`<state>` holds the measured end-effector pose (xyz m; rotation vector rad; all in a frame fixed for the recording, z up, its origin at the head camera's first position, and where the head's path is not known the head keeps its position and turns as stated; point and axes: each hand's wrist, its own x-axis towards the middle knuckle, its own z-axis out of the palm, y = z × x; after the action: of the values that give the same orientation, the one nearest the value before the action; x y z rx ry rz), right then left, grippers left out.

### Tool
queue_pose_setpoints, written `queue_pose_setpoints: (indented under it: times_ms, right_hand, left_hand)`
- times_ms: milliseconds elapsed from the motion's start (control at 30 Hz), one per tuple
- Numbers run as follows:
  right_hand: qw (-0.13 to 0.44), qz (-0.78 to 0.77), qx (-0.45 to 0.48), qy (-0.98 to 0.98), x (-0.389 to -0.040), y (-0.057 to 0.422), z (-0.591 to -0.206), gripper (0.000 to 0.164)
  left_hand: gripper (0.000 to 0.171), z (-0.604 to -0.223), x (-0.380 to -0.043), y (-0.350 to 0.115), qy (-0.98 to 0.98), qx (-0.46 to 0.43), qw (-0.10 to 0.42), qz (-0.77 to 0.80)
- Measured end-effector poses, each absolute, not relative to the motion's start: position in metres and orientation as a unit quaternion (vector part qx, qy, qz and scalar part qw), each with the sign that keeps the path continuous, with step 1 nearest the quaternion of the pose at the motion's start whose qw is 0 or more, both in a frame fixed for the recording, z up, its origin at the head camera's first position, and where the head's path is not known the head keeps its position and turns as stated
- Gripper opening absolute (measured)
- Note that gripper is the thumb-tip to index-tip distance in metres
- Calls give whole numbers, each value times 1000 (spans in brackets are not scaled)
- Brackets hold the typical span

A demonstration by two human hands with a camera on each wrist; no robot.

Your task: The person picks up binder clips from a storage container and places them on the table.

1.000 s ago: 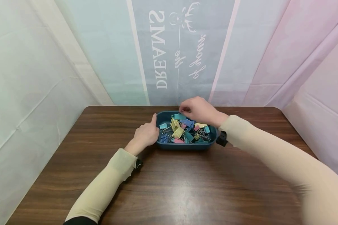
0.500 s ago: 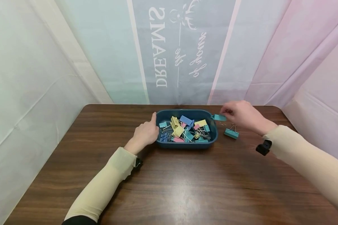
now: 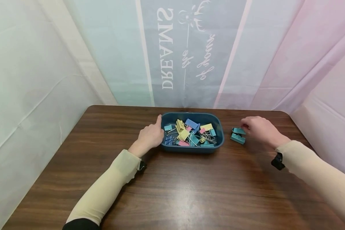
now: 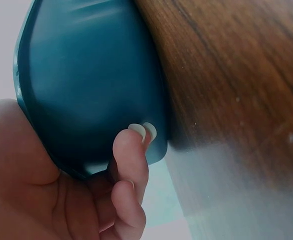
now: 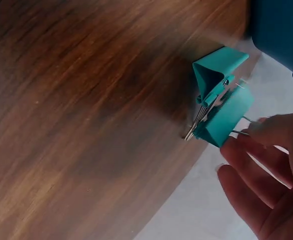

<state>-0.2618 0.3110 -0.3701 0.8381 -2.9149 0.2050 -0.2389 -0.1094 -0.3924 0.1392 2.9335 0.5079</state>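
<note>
A dark teal plastic bin [image 3: 192, 149] holds a jumble of yellow, blue, pink and teal binder clips. At its left end my left hand [image 3: 149, 135] grips the bin, the fingertips [image 4: 131, 142] curled against the outer wall in the left wrist view. Right of the bin, my right hand [image 3: 260, 130] pinches a teal binder clip [image 5: 231, 115] by its wire handle. This clip is low over the table, right beside a second teal binder clip [image 5: 219, 62] lying there; their near ends overlap in the right wrist view.
The brown wooden table [image 3: 172, 191] stretches out in front of the bin. Its back edge runs close behind the bin, against a hanging cloth [image 3: 201, 92] with printed lettering. White cloth [image 3: 31, 95] also hangs along the left side.
My right hand has taken a teal binder clip out of the bin, rightward and down beside the other teal clip on the table. The left hand has stayed at the bin's left end.
</note>
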Motion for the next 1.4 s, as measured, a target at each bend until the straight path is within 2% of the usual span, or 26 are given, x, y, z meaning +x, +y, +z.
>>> queue_pose_setpoints:
  times_ms: [400, 700, 967, 1400]
  right_hand:
    - [-4, 63, 256, -965, -262, 314, -362, 12]
    - [10, 93, 243, -966, -264, 302, -348, 15]
    - [33, 116, 285, -951, -273, 259, -330, 13]
    - [-5, 113, 345, -932, -296, 167, -310, 13]
  left_hand:
    - [68, -390, -241, -104, 980, 51, 83, 174]
    - [68, -391, -242, -101, 979, 53, 89, 175]
    - [68, -390, -241, -102, 978, 49, 95, 177]
    - [68, -390, -239, -109, 980, 43, 89, 175]
